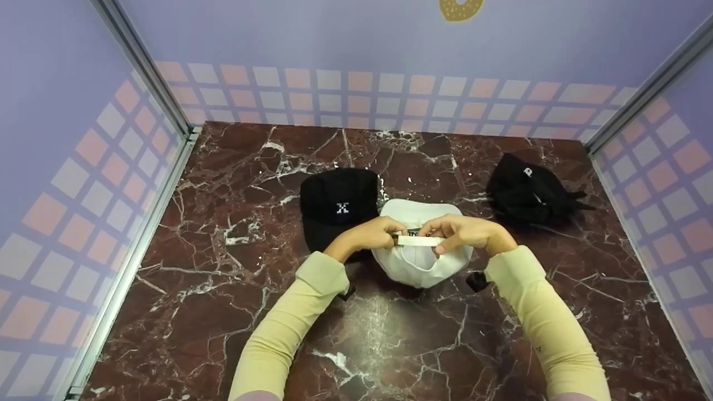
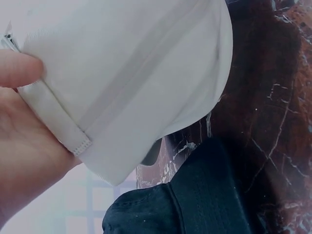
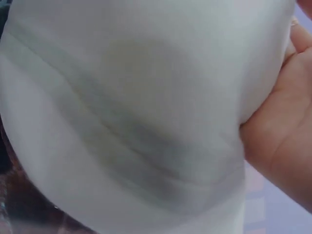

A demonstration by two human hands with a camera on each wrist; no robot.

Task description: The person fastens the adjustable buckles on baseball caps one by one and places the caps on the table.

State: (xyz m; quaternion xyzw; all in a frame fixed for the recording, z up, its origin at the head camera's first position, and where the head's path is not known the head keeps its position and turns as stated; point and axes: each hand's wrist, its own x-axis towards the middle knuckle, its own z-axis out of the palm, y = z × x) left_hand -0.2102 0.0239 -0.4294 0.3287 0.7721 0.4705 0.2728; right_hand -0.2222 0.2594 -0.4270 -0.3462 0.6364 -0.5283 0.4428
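A white baseball cap (image 1: 422, 270) is held just above the dark marble surface, its back strap (image 1: 418, 241) and opening turned toward me. My left hand (image 1: 376, 233) pinches the left end of the strap; in the left wrist view the thumb (image 2: 22, 68) presses on the strap near a metal buckle. My right hand (image 1: 465, 229) grips the strap's right end, thumb below it and fingers curled at the cap's rim. The right wrist view is mostly filled by the white crown (image 3: 122, 97), which hides part of the right hand's fingers.
A black cap (image 1: 337, 195) with a white X-like mark lies directly left of the white cap. Farther right lies a black hat (image 1: 523, 192) with a white P and loose ties. Purple checkered panels (image 1: 362, 50) enclose the marble tabletop (image 1: 239, 206) at the back and both sides.
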